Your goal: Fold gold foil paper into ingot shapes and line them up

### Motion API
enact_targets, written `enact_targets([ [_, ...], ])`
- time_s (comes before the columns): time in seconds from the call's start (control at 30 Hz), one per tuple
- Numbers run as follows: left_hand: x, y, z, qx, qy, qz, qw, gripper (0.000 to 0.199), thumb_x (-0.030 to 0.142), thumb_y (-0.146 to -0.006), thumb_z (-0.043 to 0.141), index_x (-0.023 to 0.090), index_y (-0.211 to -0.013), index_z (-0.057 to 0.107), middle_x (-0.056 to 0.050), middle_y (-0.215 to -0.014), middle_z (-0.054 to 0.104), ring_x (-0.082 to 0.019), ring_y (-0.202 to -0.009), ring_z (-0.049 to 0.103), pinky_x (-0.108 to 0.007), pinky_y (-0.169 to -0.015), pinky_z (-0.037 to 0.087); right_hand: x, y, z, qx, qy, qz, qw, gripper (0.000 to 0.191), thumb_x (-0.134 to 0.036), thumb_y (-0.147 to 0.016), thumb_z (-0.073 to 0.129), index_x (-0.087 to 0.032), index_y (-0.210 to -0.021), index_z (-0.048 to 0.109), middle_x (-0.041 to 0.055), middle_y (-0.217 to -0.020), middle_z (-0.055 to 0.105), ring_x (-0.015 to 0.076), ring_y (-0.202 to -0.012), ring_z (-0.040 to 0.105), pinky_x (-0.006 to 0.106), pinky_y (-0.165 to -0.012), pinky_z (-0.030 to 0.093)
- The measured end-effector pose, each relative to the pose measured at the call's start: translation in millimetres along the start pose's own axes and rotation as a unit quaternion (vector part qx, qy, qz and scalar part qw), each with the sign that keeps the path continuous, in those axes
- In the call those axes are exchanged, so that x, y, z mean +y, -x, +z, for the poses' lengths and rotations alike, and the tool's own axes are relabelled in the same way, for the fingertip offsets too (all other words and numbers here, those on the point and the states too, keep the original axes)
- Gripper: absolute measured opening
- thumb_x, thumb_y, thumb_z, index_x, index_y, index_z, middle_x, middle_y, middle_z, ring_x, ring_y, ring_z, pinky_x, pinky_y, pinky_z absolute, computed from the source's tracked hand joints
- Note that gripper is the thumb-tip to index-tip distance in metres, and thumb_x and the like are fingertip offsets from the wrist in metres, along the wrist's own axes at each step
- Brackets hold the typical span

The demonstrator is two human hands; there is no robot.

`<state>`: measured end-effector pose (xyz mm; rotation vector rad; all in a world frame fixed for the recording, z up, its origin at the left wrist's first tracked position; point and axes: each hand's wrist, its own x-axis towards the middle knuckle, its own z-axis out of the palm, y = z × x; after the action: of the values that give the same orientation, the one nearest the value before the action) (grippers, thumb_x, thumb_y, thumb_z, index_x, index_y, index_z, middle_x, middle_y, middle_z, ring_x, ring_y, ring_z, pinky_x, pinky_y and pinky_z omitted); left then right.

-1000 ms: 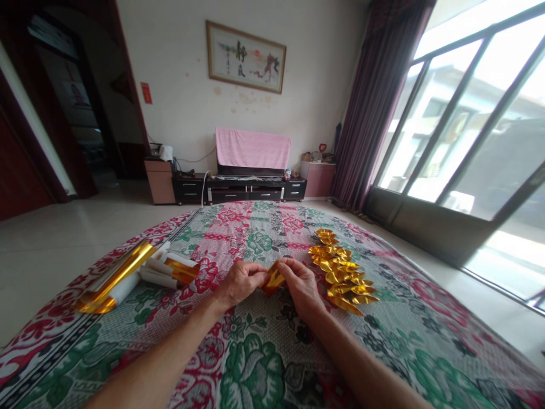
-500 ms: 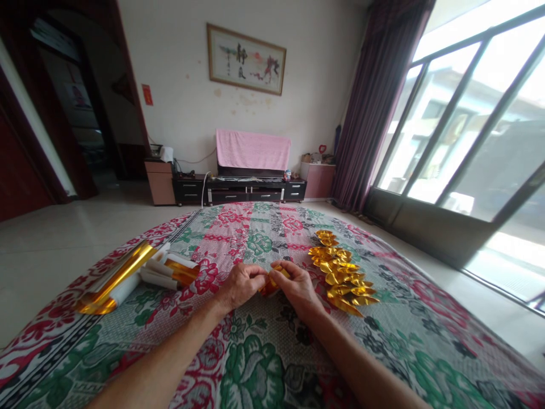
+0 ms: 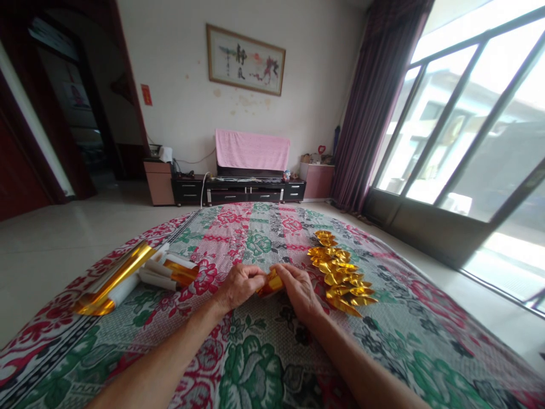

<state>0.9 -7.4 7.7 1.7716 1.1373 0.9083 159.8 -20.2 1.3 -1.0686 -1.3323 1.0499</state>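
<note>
Between my two hands is a small piece of folded gold foil paper [image 3: 272,283], held just above the flowered tablecloth [image 3: 255,341]. My left hand [image 3: 242,287] pinches its left side with thumb and fingers. At the other side, my right hand [image 3: 297,288] has its fingers closed on the upper right edge. Part of the foil is hidden behind the fingers. To the right of my right hand lies a row of folded gold paper pieces [image 3: 340,275] with pointed, petal-like tips.
Left of my hands lie curled gold foil sheets [image 3: 123,278] and rolled paper with white backs [image 3: 159,271]. Beyond the round table stand a low black cabinet [image 3: 244,192] and something under a pink cloth [image 3: 252,149]. Large glass windows [image 3: 451,130] are on the right.
My right fingers have shifted slightly on the foil paper, and more of its gold face now shows between my hands. The left hand keeps almost the same place.
</note>
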Motion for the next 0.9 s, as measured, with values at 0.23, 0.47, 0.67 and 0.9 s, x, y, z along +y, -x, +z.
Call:
enact_targets([
  [0.23, -2.8, -0.1, 0.6, 0.005, 0.002, 0.015, 1.0, 0.023, 0.029, -0.071, 0.05, 0.013, -0.068, 0.066, 0.001, -0.056, 0.055, -0.01, -0.053, 0.044, -0.021, -0.05, 0.033, -0.5, 1.0, 3.0, 0.009, 0.065, -0.027, 0.998, 0.026, -0.039, -0.071, 0.058, -0.014, -0.075, 0.066, -0.0007, -0.062, 0.058, 0.0106, -0.056, 0.049, 0.02, -0.052, 0.038],
  [0.47, -0.5, 1.8, -0.5, 0.003, -0.029, 0.043, 0.999, 0.03, 0.036, -0.075, 0.049, 0.013, -0.057, 0.057, 0.004, -0.05, 0.044, -0.008, -0.051, 0.038, -0.02, -0.047, 0.029, -5.1, 4.2, 5.1, 0.005, 0.064, -0.034, 0.997, 0.023, -0.036, -0.07, 0.059, -0.014, -0.065, 0.064, -0.0015, -0.057, 0.055, 0.0099, -0.054, 0.047, 0.02, -0.052, 0.038],
  [0.67, 1.1, 1.5, -1.6, -0.016, 0.006, 0.037, 0.999, 0.028, 0.034, -0.076, 0.049, 0.013, -0.067, 0.063, 0.002, -0.057, 0.054, -0.01, -0.054, 0.045, -0.02, -0.051, 0.034, -6.7, 5.7, 3.9, 0.022, 0.023, 0.004, 0.999, 0.026, -0.041, -0.067, 0.06, -0.016, -0.066, 0.065, -0.0014, -0.056, 0.056, 0.0098, -0.051, 0.045, 0.02, -0.049, 0.036],
  [0.9, -0.4, -0.7, -2.3, -0.039, 0.035, 0.029, 0.998, 0.031, 0.031, -0.077, 0.049, 0.012, -0.091, 0.069, -0.003, -0.072, 0.067, -0.013, -0.063, 0.055, -0.022, -0.058, 0.041, -4.6, 4.5, 1.8, 0.045, -0.007, 0.014, 0.999, 0.027, -0.04, -0.067, 0.062, -0.014, -0.072, 0.067, -0.0005, -0.059, 0.058, 0.0104, -0.054, 0.047, 0.02, -0.051, 0.037],
])
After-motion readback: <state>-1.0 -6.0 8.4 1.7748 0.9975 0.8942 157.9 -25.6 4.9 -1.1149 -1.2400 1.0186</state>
